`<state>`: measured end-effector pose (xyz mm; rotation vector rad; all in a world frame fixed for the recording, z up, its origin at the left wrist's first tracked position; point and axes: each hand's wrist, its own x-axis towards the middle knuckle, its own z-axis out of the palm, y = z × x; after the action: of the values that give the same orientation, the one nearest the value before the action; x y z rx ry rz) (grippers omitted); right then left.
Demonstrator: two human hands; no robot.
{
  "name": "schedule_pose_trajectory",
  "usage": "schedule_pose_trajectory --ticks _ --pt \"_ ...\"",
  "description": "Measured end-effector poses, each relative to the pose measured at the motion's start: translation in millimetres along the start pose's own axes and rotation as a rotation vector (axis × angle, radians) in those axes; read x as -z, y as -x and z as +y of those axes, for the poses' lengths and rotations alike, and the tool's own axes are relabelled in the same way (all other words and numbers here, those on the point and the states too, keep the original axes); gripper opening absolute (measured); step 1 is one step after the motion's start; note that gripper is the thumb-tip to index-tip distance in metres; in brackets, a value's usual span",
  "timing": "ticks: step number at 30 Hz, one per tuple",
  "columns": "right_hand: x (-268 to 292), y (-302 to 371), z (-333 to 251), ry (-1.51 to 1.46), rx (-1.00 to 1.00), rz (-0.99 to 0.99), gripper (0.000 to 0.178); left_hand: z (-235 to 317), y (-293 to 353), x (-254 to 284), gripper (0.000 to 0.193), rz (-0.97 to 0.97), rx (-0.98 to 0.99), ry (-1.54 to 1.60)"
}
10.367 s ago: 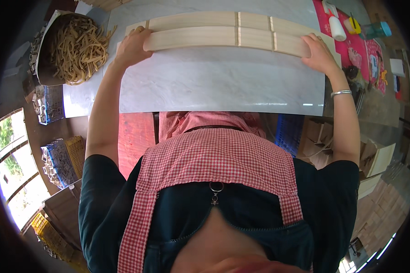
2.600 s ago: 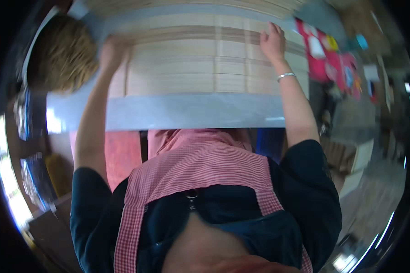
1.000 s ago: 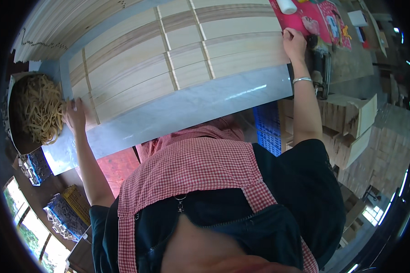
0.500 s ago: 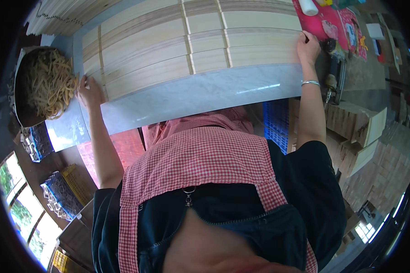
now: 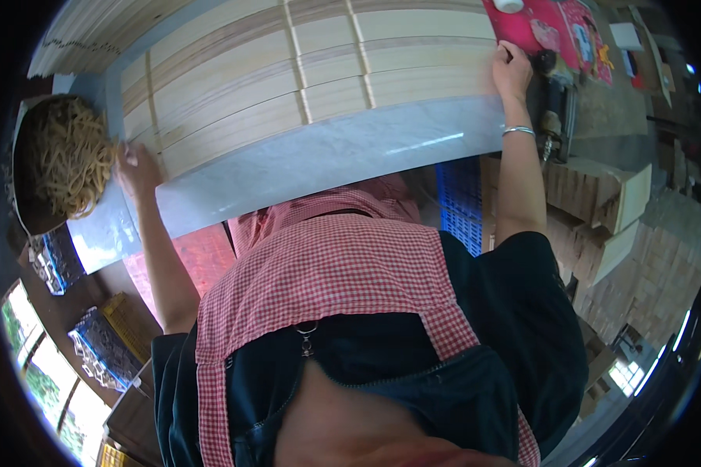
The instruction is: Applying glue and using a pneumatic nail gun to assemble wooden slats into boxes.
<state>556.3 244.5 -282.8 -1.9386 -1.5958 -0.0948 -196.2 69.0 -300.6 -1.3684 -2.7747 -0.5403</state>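
Several pale grooved wooden boards [image 5: 234,117] lie side by side across a grey marbled tabletop [image 5: 304,159]. Narrow grooves run across them, one near the left end and two near the middle. At their near left corner is my left hand [image 5: 138,173], its fingers bent together beside a box of tan rubber bands [image 5: 74,159]; what they pinch, if anything, is too small to make out. My right hand [image 5: 512,74], with a silver bangle at the wrist, is curled against the boards' right end. Its fingertips are partly hidden, and I cannot tell what they hold.
More stacked boards [image 5: 93,35] stand at the far left. A pink mat [image 5: 526,35] with small items lies past the right end. A metal clamp-like tool [image 5: 553,117] sits beside my right wrist. Below the table are a blue crate [image 5: 459,206] and wooden pieces [image 5: 580,198].
The whole view has shifted, so boards and hands appear slightly further left. My left fingers have changed their bend a little; my right hand keeps its place at the boards' end.
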Motion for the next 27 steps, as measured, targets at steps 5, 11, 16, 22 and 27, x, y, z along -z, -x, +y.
schedule_pose_trajectory --ticks 5,11,16,22,27 --pt "19.6 31.2 5.7 -0.019 -0.049 0.005 0.021 -16.0 40.2 9.1 0.046 0.176 -0.074 -0.033" --pt "23.4 52.5 -4.1 -0.080 -0.043 -0.005 0.020 -4.0 61.1 18.5 0.046 0.054 0.049 0.049" --pt "23.6 54.3 -6.3 -0.109 -0.047 0.001 0.021 -1.4 64.8 20.1 0.046 0.045 0.015 0.057" --pt "22.2 53.7 -8.4 -0.093 -0.038 0.005 0.023 -3.0 62.6 20.6 0.045 0.006 0.001 0.083" --pt "17.6 53.2 -10.9 -0.063 -0.073 -0.001 0.024 5.4 61.7 20.7 0.045 0.022 0.008 0.094"
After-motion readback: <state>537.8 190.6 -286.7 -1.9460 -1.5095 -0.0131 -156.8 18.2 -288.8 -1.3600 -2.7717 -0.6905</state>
